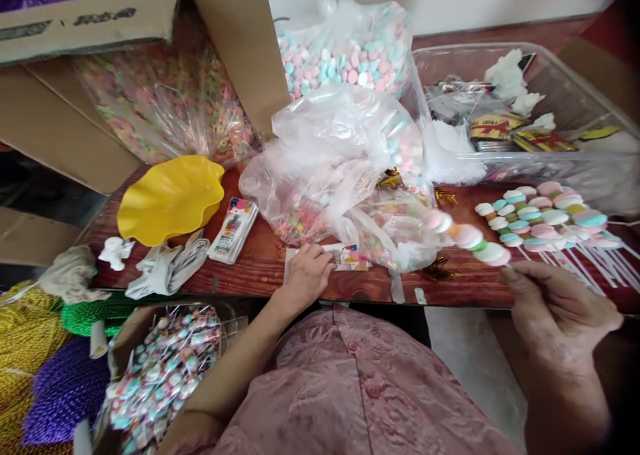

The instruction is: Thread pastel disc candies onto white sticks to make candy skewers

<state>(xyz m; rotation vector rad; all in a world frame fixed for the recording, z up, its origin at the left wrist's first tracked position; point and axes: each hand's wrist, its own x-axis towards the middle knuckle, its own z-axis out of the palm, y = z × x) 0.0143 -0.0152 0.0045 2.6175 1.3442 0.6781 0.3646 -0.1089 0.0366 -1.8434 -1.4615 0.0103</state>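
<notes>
In my right hand (555, 315) a candy skewer (467, 236) is pinched by its stick end. Its pink, white, blue and green candies point left over the table and are blurred by motion. My left hand (309, 268) rests at the table's front edge, fingers curled onto a small printed plastic bag (345, 257). A stack of similar printed bags (233, 230) lies left of that hand. Beyond my right hand, several finished candy skewers (545, 218) are piled with their white sticks toward me. Clear bags of loose candy (320, 182) sit between the hands.
A yellow wavy dish (170, 198) and white gloves (170, 265) lie at left, before a cardboard box (240, 35) holding bagged candy. Behind stands a clear plastic bin (500, 155). Below the table edge is a box of wrapped candy skewers (165, 368), beside beaded strands (67, 395).
</notes>
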